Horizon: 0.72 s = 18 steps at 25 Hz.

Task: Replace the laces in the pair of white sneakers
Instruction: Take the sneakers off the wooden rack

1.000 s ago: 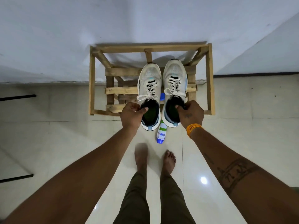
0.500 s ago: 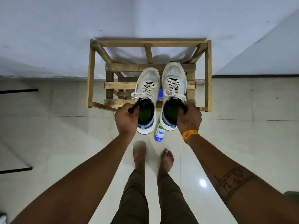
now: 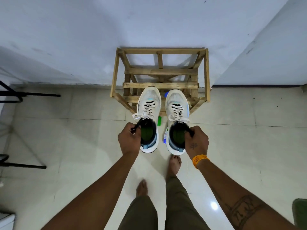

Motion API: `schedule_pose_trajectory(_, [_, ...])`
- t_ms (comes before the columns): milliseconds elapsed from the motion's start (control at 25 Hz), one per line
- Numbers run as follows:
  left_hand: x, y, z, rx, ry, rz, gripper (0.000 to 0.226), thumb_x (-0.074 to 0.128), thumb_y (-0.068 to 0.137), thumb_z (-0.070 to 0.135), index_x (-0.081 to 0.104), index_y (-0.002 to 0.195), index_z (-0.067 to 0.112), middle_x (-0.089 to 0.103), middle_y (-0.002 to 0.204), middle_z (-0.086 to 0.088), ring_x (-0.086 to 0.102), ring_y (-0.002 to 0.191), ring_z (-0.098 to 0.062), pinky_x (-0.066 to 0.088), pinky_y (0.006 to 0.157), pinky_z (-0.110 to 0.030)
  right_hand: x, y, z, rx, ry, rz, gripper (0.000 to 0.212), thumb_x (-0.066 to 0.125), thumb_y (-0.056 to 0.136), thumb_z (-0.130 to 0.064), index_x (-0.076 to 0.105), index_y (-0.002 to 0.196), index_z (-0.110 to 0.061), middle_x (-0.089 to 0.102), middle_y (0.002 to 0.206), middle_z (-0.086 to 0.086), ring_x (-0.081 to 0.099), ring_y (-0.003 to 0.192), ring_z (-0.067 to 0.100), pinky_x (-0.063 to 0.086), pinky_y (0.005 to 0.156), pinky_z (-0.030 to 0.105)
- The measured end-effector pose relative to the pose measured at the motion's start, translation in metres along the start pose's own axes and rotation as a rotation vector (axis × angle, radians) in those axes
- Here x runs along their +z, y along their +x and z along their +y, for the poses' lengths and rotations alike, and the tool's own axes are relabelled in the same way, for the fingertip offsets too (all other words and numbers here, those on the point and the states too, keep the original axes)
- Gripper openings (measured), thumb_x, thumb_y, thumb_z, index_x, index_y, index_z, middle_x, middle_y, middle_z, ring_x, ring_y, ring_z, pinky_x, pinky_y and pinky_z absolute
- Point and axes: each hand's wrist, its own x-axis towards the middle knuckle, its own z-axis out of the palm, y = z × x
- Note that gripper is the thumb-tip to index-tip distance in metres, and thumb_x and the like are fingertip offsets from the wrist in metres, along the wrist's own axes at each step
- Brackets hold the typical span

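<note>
Each of the two hands grips one white sneaker by the collar edge, the left hand (image 3: pixel 129 139) on the left sneaker (image 3: pixel 148 120) and the right hand (image 3: pixel 196 141) on the right sneaker (image 3: pixel 177 121), both held in the air, toes forward, in front of the wooden rack (image 3: pixel 160 73) above the tiled floor (image 3: pixel 240 146). The shoes look light and soft-sided, so the firmer collar or heel seems the best hold, while the tied laces (image 3: pixel 144 113) are limp and would swing. Both arms reach forward, nearly straight, knuckles outward.

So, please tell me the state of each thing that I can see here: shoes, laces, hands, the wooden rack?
left sneaker: held in the air by its collar, laces tied
right sneaker: held in the air by its collar, laces tied
left hand: grips the left sneaker's collar
right hand: grips the right sneaker's collar
wooden rack: upright against the wall
</note>
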Motion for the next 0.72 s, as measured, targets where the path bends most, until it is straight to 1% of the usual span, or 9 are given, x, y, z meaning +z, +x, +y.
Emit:
schedule_pose_trajectory(80, [-0.020, -0.019, -0.012, 0.013, -0.027, -0.009, 0.009, 0.073, 0.091, 0.018, 0.068, 0.083, 0.014, 0.071, 0.076, 0.004, 0.066, 0.073, -0.015, 0.049, 0.070, -0.028, 0.001, -0.032, 0.009, 0.007, 0.007, 0.000, 0.008, 0.061, 0.094, -0.019, 0.063, 0.093, -0.011, 0.065, 0.085, 0.006, 0.061, 0.084, 0.034, 0.050, 0.074, 0.038])
schedule_pose_trajectory(200, [-0.055, -0.047, -0.045, 0.043, -0.043, -0.030, 0.010, 0.071, 0.091, 0.013, 0.067, 0.081, 0.014, 0.071, 0.076, 0.004, 0.064, 0.071, -0.012, 0.049, 0.069, -0.027, 0.010, -0.090, 0.025, 0.031, 0.054, 0.015, 0.006, 0.062, 0.093, -0.017, 0.062, 0.090, -0.011, 0.061, 0.080, 0.001, 0.059, 0.080, 0.031, 0.042, 0.070, 0.032])
schedule_pose_trajectory(280, [-0.078, -0.063, -0.074, 0.054, -0.036, -0.052, 0.011, 0.069, 0.090, 0.011, 0.066, 0.080, 0.015, 0.070, 0.075, 0.005, 0.062, 0.069, -0.012, 0.047, 0.066, -0.026, 0.022, -0.132, 0.036, 0.018, 0.081, 0.040, 0.005, 0.063, 0.092, -0.015, 0.062, 0.089, -0.011, 0.061, 0.078, 0.001, 0.059, 0.078, 0.030, 0.040, 0.069, 0.031])
schedule_pose_trajectory(360, [-0.098, -0.076, -0.102, 0.056, -0.020, -0.069, 0.012, 0.067, 0.089, 0.011, 0.064, 0.077, 0.015, 0.068, 0.072, 0.004, 0.061, 0.068, -0.016, 0.044, 0.063, -0.026, 0.034, -0.166, 0.047, 0.006, 0.088, 0.064, 0.005, 0.063, 0.092, -0.014, 0.062, 0.089, -0.010, 0.062, 0.079, 0.002, 0.057, 0.077, 0.029, 0.040, 0.069, 0.031])
schedule_pose_trajectory(480, [-0.126, -0.095, -0.145, 0.072, 0.032, -0.115, 0.014, 0.067, 0.088, 0.012, 0.061, 0.075, 0.013, 0.064, 0.068, 0.003, 0.056, 0.065, -0.019, 0.040, 0.059, -0.024, 0.052, -0.224, 0.068, 0.059, 0.099, 0.103, 0.006, 0.063, 0.093, -0.014, 0.062, 0.090, -0.009, 0.062, 0.080, 0.003, 0.055, 0.076, 0.027, 0.039, 0.070, 0.030])
schedule_pose_trajectory(560, [-0.142, -0.108, -0.173, 0.093, 0.055, -0.132, 0.017, 0.068, 0.089, 0.015, 0.060, 0.074, 0.015, 0.062, 0.066, 0.004, 0.053, 0.063, -0.017, 0.038, 0.058, -0.021, 0.063, -0.258, 0.084, 0.070, 0.104, 0.104, 0.005, 0.063, 0.092, -0.013, 0.062, 0.090, -0.009, 0.063, 0.080, 0.004, 0.056, 0.077, 0.028, 0.039, 0.069, 0.031])
schedule_pose_trajectory(640, [-0.150, -0.117, -0.200, 0.078, 0.070, -0.143, 0.017, 0.068, 0.089, 0.015, 0.059, 0.075, 0.016, 0.061, 0.066, 0.007, 0.053, 0.063, -0.016, 0.035, 0.056, -0.016, 0.076, -0.279, 0.100, 0.104, 0.087, 0.100, 0.005, 0.063, 0.092, -0.014, 0.062, 0.090, -0.009, 0.065, 0.082, 0.006, 0.058, 0.078, 0.030, 0.043, 0.070, 0.033])
schedule_pose_trajectory(720, [-0.148, -0.122, -0.228, 0.072, 0.083, -0.148, 0.016, 0.067, 0.090, 0.013, 0.059, 0.077, 0.016, 0.060, 0.067, 0.009, 0.054, 0.064, -0.017, 0.034, 0.056, -0.016, 0.093, -0.290, 0.116, 0.122, 0.051, 0.078, 0.006, 0.063, 0.092, -0.015, 0.062, 0.092, -0.009, 0.066, 0.084, 0.007, 0.058, 0.079, 0.031, 0.047, 0.072, 0.036])
